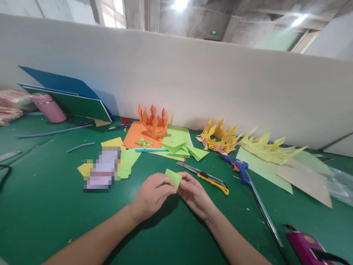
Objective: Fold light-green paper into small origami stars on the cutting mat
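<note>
A small folded piece of light green paper [173,177] is held up over the green table between both hands. My left hand [154,195] pinches its lower edge between thumb and fingers. On the other side my right hand [195,195] has its fingers closed on the same paper, partly behind it. Just beyond the hands lies a yellow utility knife [212,180] with its blade out. Green paper pieces [179,147] lie in a loose pile farther back, beside an orange paper crown [154,123] and a small green paper star [143,142].
A yellow paper crown [219,136] and a pale yellow crown strip [273,145] stand back right. A blue glue gun [239,167] with a long glue stick lies right, near a magenta device [306,246]. At left are a blurred-out phone-like object [103,169] and a pink bottle [51,108].
</note>
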`<state>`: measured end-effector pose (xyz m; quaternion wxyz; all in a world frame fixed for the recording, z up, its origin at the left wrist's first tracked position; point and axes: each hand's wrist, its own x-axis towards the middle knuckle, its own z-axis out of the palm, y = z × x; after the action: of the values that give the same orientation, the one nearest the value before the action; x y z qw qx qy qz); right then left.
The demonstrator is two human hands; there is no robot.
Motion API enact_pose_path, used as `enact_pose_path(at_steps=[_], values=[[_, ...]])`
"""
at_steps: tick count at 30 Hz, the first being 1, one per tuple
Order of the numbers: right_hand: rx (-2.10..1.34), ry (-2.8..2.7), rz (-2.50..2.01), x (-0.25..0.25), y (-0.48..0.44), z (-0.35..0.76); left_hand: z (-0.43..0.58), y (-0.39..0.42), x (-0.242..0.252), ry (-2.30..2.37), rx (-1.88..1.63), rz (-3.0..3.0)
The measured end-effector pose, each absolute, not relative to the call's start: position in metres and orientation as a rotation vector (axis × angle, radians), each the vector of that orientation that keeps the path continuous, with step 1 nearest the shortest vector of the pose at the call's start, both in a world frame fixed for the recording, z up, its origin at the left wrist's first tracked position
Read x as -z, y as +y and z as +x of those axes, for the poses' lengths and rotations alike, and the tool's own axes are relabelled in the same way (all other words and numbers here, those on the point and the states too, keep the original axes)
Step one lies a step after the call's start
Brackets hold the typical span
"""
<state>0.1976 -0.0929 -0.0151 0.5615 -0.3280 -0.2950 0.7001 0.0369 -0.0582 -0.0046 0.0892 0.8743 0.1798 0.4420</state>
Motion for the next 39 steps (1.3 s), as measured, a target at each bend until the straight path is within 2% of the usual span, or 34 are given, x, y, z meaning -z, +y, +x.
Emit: enact_pose_path(at_steps=[24, 34, 39], values=[[-1.636, -0.74, -0.81, 0.0154, -0.0908, 0.1975, 0.037, -0.0584, 0.0039, 0.494, -1.298, 2.541], [-1.345, -0.832, -1.092, 0.0219, -0.089, 0.1924, 0.0406, -0.059, 0.0005, 0.467, -1.143, 2.795], [-1.314, -0.837, -1.092, 0.024, -0.0898, 0.1926, 0.0404, -0.0594, 0.0003, 0.52, -1.097, 2.773]])
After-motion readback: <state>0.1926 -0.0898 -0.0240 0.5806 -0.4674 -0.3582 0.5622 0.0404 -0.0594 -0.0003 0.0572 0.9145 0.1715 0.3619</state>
